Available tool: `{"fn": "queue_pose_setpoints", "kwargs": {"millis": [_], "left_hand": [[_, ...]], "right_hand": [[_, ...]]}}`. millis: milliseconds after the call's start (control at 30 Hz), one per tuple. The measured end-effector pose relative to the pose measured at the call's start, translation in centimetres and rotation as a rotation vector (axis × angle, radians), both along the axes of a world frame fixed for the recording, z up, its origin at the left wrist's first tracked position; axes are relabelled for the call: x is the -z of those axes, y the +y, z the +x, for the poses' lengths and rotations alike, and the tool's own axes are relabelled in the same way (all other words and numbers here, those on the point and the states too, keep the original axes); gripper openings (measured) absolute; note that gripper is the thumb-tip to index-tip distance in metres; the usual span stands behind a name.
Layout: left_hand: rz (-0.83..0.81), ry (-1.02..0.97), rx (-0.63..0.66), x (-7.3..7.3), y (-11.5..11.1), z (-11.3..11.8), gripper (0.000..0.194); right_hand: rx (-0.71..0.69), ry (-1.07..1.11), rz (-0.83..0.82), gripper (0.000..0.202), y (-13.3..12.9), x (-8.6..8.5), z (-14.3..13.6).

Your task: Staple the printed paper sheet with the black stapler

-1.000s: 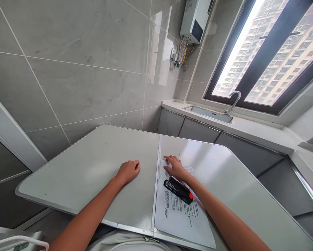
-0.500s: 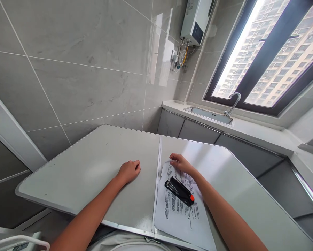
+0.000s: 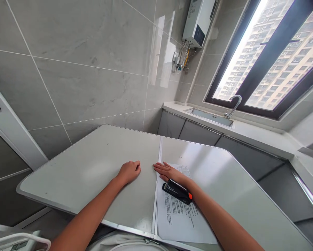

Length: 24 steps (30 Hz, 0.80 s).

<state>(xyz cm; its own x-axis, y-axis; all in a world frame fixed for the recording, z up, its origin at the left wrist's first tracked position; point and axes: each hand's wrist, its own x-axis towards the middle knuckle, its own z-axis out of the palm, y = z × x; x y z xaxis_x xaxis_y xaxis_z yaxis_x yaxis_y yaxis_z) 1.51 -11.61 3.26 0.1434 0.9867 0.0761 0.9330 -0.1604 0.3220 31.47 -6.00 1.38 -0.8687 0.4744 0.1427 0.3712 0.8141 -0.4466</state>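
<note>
Printed paper (image 3: 184, 225) lies on the right half of the white folding table (image 3: 93, 167), close to the centre seam. Resting on the sheet is a black stapler (image 3: 175, 191) with a red tip toward my wrist. My right hand (image 3: 170, 172) is spread flat over the upper part of the paper, fingers pointing left, just beyond the stapler. Left of the seam, my left hand (image 3: 129, 171) rests on the bare tabletop with its fingers curled into a loose fist; nothing shows in it.
Behind the table runs a counter (image 3: 263, 136) with a sink (image 3: 211, 118) and a faucet (image 3: 234, 104). A water heater (image 3: 198, 26) hangs on the tiled wall near the window. A white rack-like object (image 3: 17, 237) stands at the lower left.
My right hand has moved left and slightly down, from curled at the paper's top edge to lying flat across it. The paper and stapler have shifted slightly. My left hand stays put.
</note>
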Motion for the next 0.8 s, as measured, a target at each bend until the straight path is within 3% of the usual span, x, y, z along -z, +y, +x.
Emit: {"fn": "queue_pose_setpoints", "kwargs": {"millis": [200,467,667,800], "left_hand": [[0.006,-0.019,-0.013,0.0,0.0,-0.2,0.023],[0.035,-0.070,-0.090,-0.1,0.2,-0.4,0.026],[0.078,-0.195,-0.262,-0.1,1.8,-2.1,0.026],[0.183,-0.164,-0.317,0.1,2.5,-3.7,0.028]], "right_hand": [[0.074,-0.145,0.074,0.057,0.1,0.7,-2.6],[0.153,-0.139,0.104,0.058,0.6,1.5,-6.5],[0.194,-0.158,0.092,0.060,1.1,1.9,-11.7],[0.229,-0.117,0.069,0.061,1.4,1.6,-15.9]]}}
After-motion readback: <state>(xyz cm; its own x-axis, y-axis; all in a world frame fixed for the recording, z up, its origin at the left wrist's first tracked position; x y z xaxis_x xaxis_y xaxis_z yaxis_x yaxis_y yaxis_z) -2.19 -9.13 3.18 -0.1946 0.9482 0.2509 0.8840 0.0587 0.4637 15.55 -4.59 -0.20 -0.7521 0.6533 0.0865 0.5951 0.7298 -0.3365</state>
